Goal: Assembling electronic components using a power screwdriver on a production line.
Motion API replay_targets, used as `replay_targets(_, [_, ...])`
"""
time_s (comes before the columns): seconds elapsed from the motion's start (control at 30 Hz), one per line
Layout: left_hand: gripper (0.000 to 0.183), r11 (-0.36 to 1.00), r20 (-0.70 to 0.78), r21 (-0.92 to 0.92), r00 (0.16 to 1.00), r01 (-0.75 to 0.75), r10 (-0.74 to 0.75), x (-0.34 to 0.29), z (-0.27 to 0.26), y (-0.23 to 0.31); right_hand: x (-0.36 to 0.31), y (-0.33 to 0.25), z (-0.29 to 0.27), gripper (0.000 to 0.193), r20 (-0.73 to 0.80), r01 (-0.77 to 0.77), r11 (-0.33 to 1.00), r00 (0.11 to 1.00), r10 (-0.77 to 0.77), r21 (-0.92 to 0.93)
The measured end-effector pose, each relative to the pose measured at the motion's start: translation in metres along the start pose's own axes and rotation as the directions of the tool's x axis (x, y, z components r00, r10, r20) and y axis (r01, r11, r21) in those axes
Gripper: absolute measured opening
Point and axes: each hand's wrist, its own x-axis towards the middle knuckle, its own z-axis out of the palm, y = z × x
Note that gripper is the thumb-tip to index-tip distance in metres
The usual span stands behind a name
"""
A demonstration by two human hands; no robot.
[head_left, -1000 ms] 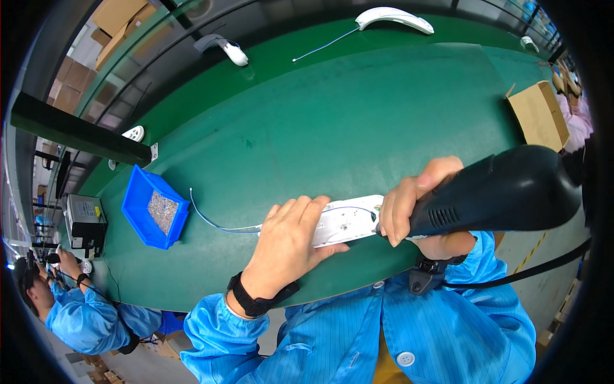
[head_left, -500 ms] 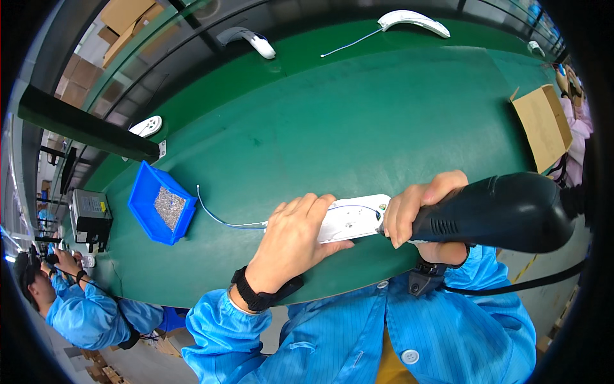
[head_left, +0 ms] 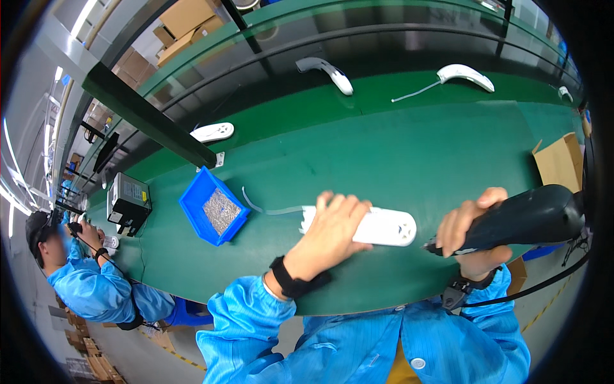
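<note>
My left hand [head_left: 331, 235] is closed over a white plastic housing [head_left: 393, 228] on the green bench, fingers across its middle. The rounded end with small holes sticks out to the right. From its left end a thin pale cable [head_left: 281, 211] curls toward the blue bin. My right hand [head_left: 470, 224] is wrapped round the front of a black electric screwdriver [head_left: 534, 217]. Its tip points left at the rounded end, with a gap between them.
A blue bin [head_left: 232, 234] of small metal screws stands left of my hands. More white housings [head_left: 470, 73] lie along the back ledge. An open cardboard box [head_left: 559, 165] is at the right, a black box-shaped device [head_left: 128, 200] at the left. A person [head_left: 96, 275] sits beyond it.
The screwdriver has come away from the housing, moving right with my right hand. The housing's rounded right end now shows. The whole view has shifted, so the bench lies farther right.
</note>
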Motion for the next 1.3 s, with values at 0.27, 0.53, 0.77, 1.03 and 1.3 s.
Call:
replay_targets(0.27, [0.066, 0.838, -0.368, 0.320, 0.873, 0.442, -0.319, 0.079, -0.020, -0.138, 0.011, -0.001, -0.032, 0.069, -0.140, -0.244, 0.968, 0.962, 0.234, -0.056])
replay_targets(0.53, [0.072, 0.756, -0.209, 0.257, 0.798, 0.602, -0.565, 0.109, -0.016, -0.222, 0.028, 0.012, -0.038, 0.061, 0.050, -0.368, 0.915, 0.923, 0.381, -0.167])
replay_targets(0.77, [0.062, 0.849, -0.301, 0.349, 0.905, 0.397, -0.299, 0.055, -0.079, -0.158, 0.117, 0.070, -0.080, 0.049, 0.264, -0.467, 0.786, 0.764, 0.589, -0.404])
replay_targets(1.03, [0.013, 0.297, -0.559, 0.369, 0.465, 0.881, -0.686, -0.108, -0.105, -0.154, 0.217, 0.220, -0.103, 0.072, -0.199, -0.300, 0.285, 0.921, 0.334, -0.910])
replay_targets(1.3, [0.022, 0.465, -0.266, 0.215, 0.510, 0.859, -0.818, -0.135, -0.059, -0.165, 0.195, 0.244, -0.123, 0.042, -0.148, -0.198, 0.259, 0.969, 0.200, -0.945])
